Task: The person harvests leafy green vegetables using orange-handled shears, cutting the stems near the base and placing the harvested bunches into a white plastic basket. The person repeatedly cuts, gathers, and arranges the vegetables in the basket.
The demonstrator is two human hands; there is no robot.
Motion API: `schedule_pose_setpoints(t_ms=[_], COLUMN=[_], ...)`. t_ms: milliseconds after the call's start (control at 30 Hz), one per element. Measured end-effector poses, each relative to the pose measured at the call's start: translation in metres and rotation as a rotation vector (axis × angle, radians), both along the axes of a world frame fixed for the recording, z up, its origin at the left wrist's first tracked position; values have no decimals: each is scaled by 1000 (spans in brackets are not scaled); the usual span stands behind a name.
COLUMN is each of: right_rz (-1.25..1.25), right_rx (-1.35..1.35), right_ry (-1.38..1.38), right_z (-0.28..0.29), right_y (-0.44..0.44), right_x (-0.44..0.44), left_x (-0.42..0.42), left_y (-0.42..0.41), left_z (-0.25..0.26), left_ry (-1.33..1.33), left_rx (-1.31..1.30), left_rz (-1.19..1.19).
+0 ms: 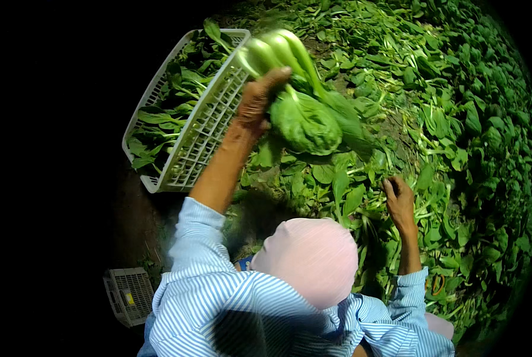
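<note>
My left hand is raised and wrapped around a head of bok choy. Its pale stalk end points away from me, and its green leaves hang toward the right. The bok choy is beside the near-right wall of a white slatted plastic crate, which holds more leafy greens. Lower and to the right, my right hand hovers over or touches loose leaves, its fingers curled. Whether anything is in its palm is hidden.
Cut greens and loose leaves cover the soil, and denser plants grow along the right. An orange looped handle lies by my right sleeve. My pink-covered knee rises between my arms. A grey crate sits at lower left.
</note>
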State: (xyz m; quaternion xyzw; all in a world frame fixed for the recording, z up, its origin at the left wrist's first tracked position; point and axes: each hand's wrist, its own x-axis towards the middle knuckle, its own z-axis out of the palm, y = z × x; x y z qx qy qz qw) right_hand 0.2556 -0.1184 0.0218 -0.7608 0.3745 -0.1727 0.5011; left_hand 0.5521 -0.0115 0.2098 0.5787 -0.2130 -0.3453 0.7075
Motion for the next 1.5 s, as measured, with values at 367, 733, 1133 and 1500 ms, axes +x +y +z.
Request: schedule_pose_setpoints(t_ms=[367, 733, 1133, 1500], right_rz=[157, 332, 290, 412], right_rx=[-175, -115, -160, -243], right_ry=[232, 564, 504, 537], right_z=[-31, -40, -68, -83], right_y=[-2, 17, 36, 36], right_x=[5, 6, 5, 4], left_x=[219, 342, 365, 348], left_y=[46, 60, 62, 36], left_z=[157, 5, -47, -59], left_ry=[-2306, -2223, -1764, -1226], left_rx=[535, 654, 709, 928], left_rz=[-53, -491, -594, -597])
